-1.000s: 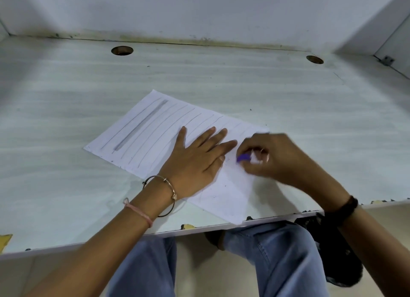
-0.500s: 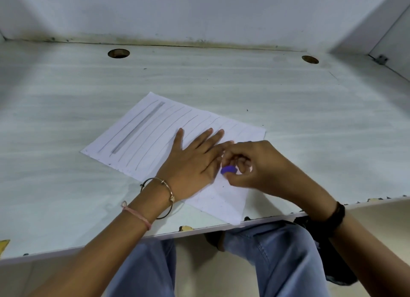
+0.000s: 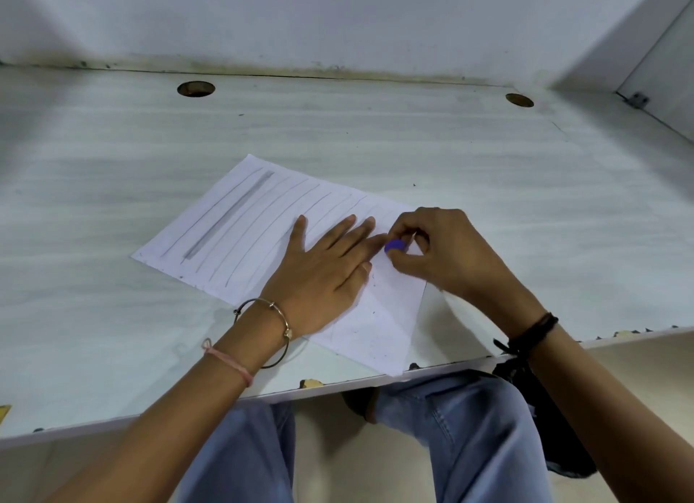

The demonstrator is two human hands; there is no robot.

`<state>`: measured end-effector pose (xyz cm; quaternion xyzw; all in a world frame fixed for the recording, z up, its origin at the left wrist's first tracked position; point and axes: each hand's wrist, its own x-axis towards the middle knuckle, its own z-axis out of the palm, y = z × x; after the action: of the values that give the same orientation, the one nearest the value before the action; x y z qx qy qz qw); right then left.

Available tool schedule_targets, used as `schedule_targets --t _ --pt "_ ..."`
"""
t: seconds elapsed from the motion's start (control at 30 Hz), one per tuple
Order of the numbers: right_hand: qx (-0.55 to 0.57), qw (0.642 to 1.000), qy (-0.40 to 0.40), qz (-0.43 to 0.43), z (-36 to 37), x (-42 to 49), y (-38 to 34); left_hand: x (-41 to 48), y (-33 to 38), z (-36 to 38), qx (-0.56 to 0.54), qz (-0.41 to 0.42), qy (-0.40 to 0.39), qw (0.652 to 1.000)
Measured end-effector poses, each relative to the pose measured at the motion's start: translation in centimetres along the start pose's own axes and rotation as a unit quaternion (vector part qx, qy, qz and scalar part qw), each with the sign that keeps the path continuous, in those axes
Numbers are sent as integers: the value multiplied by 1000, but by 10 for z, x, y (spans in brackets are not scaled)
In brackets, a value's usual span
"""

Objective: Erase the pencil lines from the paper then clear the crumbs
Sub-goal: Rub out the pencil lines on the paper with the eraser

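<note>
I have the paper (image 3: pixel 240 224) lying skewed on the pale desk (image 3: pixel 488 164), its near right corner reaching the desk's front edge. Beyond the paper's left end, a round hole (image 3: pixel 195 89) is cut in the desktop. The paper's left half carries the pencil lines (image 3: pixel 229 214): a thick grey band near the left end, with thinner strokes beside it.

The left hand (image 3: pixel 323 273) lies flat on the middle of the paper, fingers straight and slightly spread, pressing the sheet down. A metal bangle (image 3: pixel 279 314) and a pink thread (image 3: pixel 229 360) sit on that wrist, off the paper's near edge.

Just right of those fingertips, a small purple eraser (image 3: pixel 395 246) touches the paper's right part. It is pinched between the curled fingers and thumb of the right hand (image 3: pixel 447 251). Here the paper shows only faint traces, and dark crumbs (image 3: pixel 371 337) are scattered toward its near right corner. A black band (image 3: pixel 533 333) wraps the right wrist, off the paper's right edge. Beyond the paper's right end I see a second hole (image 3: pixel 519 100).
</note>
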<state>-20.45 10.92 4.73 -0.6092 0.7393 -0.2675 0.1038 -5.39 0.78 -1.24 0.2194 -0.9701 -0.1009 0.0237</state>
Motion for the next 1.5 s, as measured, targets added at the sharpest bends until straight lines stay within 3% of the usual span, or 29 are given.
schedule_targets --t 0.13,0.3,0.43,0.57,0.73,0.93,1.2,1.37,1.5 --pt "15 997 -69 -41 6 -12 -11 1 0 2 20 3 -2 1000" --pt "-6 1000 -1 -6 -1 -3 3 0 0 -1 -3 1 0 1000" --pt "10 996 -82 -37 1 -18 -5 1 1 1 20 0 1 1000" --pt "-5 1000 2 16 -8 -5 14 0 1 -1 13 3 -4 1000" --pt "19 997 -66 -22 2 -19 7 0 1 0 14 -1 -4 1000" --pt "49 998 -5 33 -1 -8 25 -1 2 -5 8 -11 -15 1000" --pt "237 959 75 139 -1 -24 37 2 3 -8 -4 -12 3 1000" --pt "216 965 46 144 -5 -21 36 20 8 -5 21 4 72 997" --pt "170 978 29 113 -3 -16 28 25 5 2 6 -11 12 1000"
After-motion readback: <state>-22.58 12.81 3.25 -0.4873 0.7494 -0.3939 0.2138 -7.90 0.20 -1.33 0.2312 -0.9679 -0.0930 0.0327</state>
